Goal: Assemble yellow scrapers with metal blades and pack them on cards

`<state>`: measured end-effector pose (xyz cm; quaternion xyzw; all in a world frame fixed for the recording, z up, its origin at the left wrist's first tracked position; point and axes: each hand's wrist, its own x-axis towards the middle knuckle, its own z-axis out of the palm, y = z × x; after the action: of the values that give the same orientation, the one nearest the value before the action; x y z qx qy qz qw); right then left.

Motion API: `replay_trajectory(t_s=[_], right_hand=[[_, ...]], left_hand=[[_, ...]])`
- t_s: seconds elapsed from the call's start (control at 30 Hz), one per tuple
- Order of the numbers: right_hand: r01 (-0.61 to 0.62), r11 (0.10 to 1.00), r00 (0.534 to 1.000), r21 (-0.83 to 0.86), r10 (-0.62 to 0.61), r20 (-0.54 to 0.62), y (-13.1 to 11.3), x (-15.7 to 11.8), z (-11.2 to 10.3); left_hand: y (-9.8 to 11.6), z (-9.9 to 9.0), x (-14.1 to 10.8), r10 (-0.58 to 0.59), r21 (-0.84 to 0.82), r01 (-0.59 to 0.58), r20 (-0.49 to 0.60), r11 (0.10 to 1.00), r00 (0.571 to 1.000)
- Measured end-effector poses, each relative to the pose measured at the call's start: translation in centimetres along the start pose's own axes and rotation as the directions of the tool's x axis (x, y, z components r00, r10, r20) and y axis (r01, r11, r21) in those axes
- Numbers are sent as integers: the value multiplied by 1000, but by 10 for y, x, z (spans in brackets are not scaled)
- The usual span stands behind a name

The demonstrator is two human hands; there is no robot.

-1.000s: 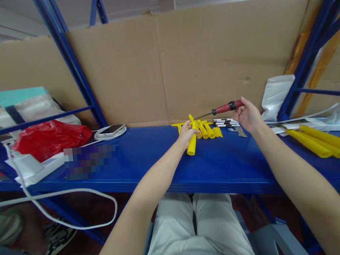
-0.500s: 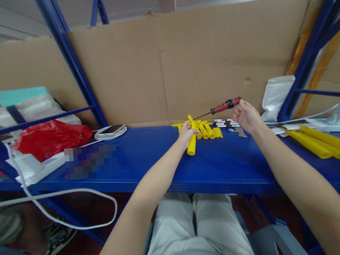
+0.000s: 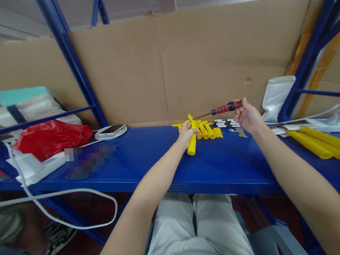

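My left hand (image 3: 187, 133) is closed around a yellow T-shaped plastic piece (image 3: 192, 146), whose tubular end points toward me. My right hand (image 3: 248, 116) pinches the end of a screwdriver (image 3: 224, 108) with a red and black handle. The screwdriver's thin shaft runs left and meets the top of the yellow piece; its tip is hidden there. Behind and right of my left hand lie several more yellow plastic pieces (image 3: 209, 131). Black-and-white sticks (image 3: 226, 123) and small metal bits (image 3: 233, 130) lie on the blue tabletop (image 3: 220, 162) between my hands.
Long yellow tubes (image 3: 323, 144) lie at the right. A white pouch (image 3: 277, 96) leans by the blue frame post. At the left are a red plastic bag (image 3: 53, 138), a phone (image 3: 114, 128) on a coiled white cable, and a power strip (image 3: 47, 168). Cardboard (image 3: 211, 52) walls off the back.
The fingers of my right hand have shifted slightly on the screwdriver's end, and the handle has turned a little. My left hand and the yellow piece stay in place.
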<state>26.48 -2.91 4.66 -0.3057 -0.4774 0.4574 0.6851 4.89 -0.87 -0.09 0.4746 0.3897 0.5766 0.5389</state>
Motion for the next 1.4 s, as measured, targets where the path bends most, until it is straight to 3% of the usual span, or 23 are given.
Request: replay_trajectory(t_s=[0.23, 0.47, 0.63, 0.93, 1.2, 1.4], right_hand=[[-11, 998, 1000, 66, 9, 29, -3, -3, 2], [-10, 1000, 999, 15, 10, -50, -1, 2, -1], [-45, 999, 999, -4, 45, -24, -2, 2, -3], [8, 999, 999, 36, -7, -42, -2, -3, 5], [41, 999, 993, 18, -38, -111, 3, 5, -2], [37, 999, 996, -36, -40, -81, 7, 9, -7]], left_hand=[[1, 1, -3, 0, 11, 0, -11, 1000, 1000], [-1, 1, -3, -2, 19, 2, -11, 1000, 1000], [-2, 0, -1, 8, 22, -9, 10, 1000, 1000], [1, 2, -3, 12, 26, -12, -4, 1000, 1000], [-1, 3, -4, 0, 30, -1, 12, 1000, 1000], [-1, 2, -3, 7, 28, -7, 12, 1000, 1000]])
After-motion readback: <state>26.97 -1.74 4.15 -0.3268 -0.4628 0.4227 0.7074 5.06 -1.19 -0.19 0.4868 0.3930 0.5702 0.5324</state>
